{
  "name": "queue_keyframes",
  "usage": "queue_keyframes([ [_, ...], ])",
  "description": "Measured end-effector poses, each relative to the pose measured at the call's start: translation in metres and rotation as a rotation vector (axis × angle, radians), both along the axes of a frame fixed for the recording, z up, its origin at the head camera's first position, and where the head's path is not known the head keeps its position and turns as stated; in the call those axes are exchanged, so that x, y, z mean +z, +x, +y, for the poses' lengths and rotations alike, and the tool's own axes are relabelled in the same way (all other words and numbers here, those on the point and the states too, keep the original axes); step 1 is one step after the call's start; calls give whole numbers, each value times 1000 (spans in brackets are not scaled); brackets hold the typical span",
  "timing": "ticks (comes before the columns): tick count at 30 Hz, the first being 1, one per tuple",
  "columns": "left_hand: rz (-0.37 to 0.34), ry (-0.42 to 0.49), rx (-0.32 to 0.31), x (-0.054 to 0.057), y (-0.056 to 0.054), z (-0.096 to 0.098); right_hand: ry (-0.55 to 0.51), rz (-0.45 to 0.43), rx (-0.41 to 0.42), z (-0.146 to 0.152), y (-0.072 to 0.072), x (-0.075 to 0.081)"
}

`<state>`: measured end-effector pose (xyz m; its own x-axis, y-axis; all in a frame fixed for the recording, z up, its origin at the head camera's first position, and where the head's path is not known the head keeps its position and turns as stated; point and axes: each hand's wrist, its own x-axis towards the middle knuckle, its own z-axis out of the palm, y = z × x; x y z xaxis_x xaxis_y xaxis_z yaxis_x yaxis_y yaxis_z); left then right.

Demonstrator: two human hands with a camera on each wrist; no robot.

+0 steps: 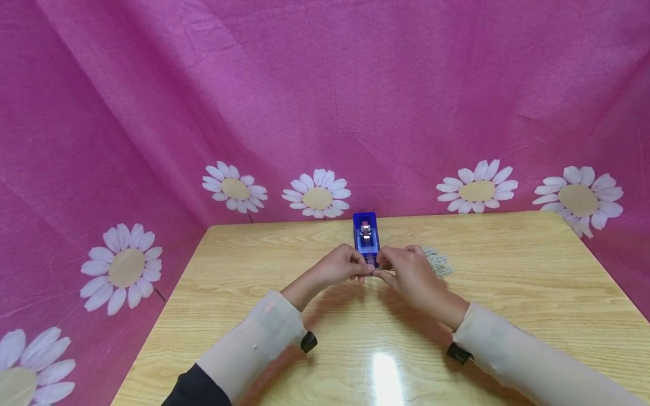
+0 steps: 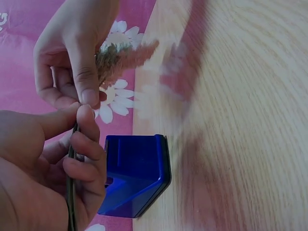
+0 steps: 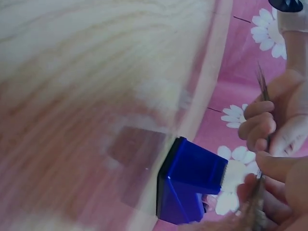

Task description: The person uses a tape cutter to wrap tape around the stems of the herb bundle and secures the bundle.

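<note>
A blue tape dispenser (image 1: 367, 247) stands on the table just beyond both hands. My left hand (image 1: 345, 264) grips the thin stems (image 2: 71, 192) of a dried flower bunch, its fingers curled round them. My right hand (image 1: 413, 276) pinches the same bunch higher up, thumb and fingertips meeting the left hand's fingertips. The feathery pale heads (image 1: 438, 262) stick out to the right past the right hand. In the right wrist view the stem ends (image 3: 263, 86) poke out beyond the left hand, and a small shiny spot shows on the stems by the right fingers.
The light wood table (image 1: 284, 242) ends at a back edge close behind the dispenser. A pink cloth (image 1: 325, 101) with white daisies hangs behind it and along the left side. Dark wrist cameras (image 1: 308, 341) sit under both sleeves.
</note>
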<state>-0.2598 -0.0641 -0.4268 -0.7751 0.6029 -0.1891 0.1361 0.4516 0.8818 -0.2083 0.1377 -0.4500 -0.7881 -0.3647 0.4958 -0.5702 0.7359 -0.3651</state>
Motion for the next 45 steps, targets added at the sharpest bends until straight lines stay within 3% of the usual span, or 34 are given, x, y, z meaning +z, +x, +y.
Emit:
queue_keyframes([
  [9,58,-52,110,2,2,5,153,-114,25,8,-5,18],
  [17,111,-77,87,2,3,5,243,-156,51,15,-10,22],
  [26,103,-69,-23,4,-1,0,137,-215,-2,13,-10,17],
  [34,119,-102,5,4,-2,1,72,-293,52,14,-14,20],
  [39,130,-92,24,2,-2,2,21,-425,126,18,-22,21],
  [45,154,-85,49,1,-2,3,19,-514,202,25,-30,22],
])
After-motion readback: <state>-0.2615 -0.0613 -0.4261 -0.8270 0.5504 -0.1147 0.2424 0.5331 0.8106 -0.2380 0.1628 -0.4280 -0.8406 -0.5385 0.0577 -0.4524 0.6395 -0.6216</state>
